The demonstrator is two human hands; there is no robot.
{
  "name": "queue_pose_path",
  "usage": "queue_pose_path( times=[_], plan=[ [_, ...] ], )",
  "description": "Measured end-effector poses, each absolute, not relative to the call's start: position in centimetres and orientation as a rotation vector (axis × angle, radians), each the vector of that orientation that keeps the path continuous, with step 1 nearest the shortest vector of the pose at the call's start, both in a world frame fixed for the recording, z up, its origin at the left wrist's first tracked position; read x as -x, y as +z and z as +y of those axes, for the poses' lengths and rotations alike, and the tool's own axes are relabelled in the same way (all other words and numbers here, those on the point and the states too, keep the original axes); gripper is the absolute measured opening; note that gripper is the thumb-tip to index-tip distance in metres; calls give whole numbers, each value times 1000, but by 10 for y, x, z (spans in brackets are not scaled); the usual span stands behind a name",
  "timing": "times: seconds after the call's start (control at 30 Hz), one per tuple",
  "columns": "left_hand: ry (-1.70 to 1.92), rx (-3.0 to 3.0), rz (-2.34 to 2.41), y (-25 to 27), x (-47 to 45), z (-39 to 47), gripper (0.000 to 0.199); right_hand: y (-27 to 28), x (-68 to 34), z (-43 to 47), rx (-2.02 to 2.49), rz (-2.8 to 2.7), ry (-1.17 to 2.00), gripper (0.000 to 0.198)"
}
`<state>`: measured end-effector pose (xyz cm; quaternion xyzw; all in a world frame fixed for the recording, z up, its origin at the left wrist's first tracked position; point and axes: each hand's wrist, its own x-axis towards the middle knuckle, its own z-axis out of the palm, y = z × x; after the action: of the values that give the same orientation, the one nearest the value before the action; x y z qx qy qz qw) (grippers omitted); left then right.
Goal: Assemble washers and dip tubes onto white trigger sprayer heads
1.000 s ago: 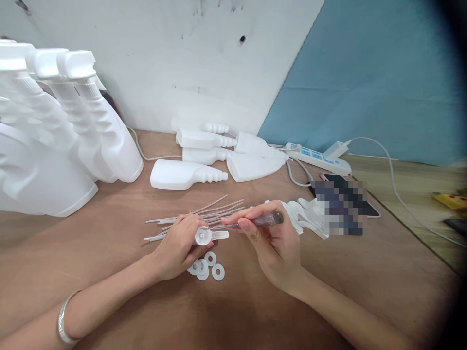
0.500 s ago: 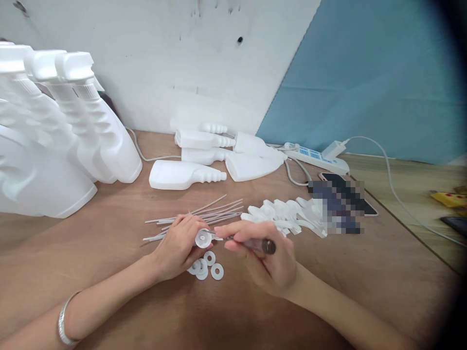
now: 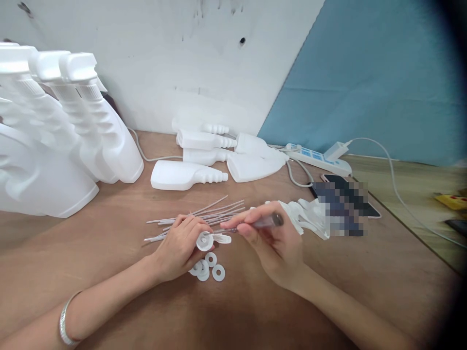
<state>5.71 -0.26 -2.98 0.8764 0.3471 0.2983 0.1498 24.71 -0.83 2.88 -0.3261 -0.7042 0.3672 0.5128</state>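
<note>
My left hand [image 3: 180, 248] is closed around a white trigger sprayer head [image 3: 205, 241], its round open end facing me and its trigger-like part sticking out to the right. In my right hand [image 3: 279, 243] is a screwdriver [image 3: 268, 221] with a dark-ended, see-through handle, gripped between thumb and fingers. The thin shaft points left, and its tip is at the rim of the sprayer head; whether it goes inside I cannot tell. Just below my left hand lie several flat white washers [image 3: 218, 273]. Behind that hand, thin pale dip tubes [image 3: 215, 210] are spread on the table.
White spray bottles with heads [image 3: 116, 146] stand at the left. Several headless bottles [image 3: 171, 176] lie along the wall. Beyond my right hand is a pile of white sprayer parts [image 3: 314, 218]. A power strip [image 3: 314, 156] and a phone [image 3: 370, 209] are at the right edge.
My right hand has tilted the screwdriver handle upward and shifted slightly right. More of the sprayer head's side part now shows. My left hand stays nearly still.
</note>
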Motion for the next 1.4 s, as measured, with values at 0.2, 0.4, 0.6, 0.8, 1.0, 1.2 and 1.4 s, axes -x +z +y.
queue_pose_path(
  times=[0.2,0.4,0.6,0.8,1.0,1.2,1.4],
  plan=[
    [874,-2494,970,-30,-56,-3,11,27,-250,-12,398,-2076,533,16],
    [889,-2471,996,-32,-57,0,11,27,-248,-10,116,-2372,-115,19],
    [889,-2532,982,-32,-57,-3,12,23,-249,-10,514,-2037,603,16],
    [866,-2560,988,-33,-57,-3,15,29,-250,-5,771,-1729,994,8],
    [911,-2587,957,-33,-58,-3,13,36,-252,0,820,-1541,1210,9],
    [929,-2674,925,-30,-59,-4,14,42,-257,-3,787,-1750,1112,9],
    [943,-2748,903,-29,-60,-5,12,47,-259,-13,695,-1968,934,13]
  ],
)
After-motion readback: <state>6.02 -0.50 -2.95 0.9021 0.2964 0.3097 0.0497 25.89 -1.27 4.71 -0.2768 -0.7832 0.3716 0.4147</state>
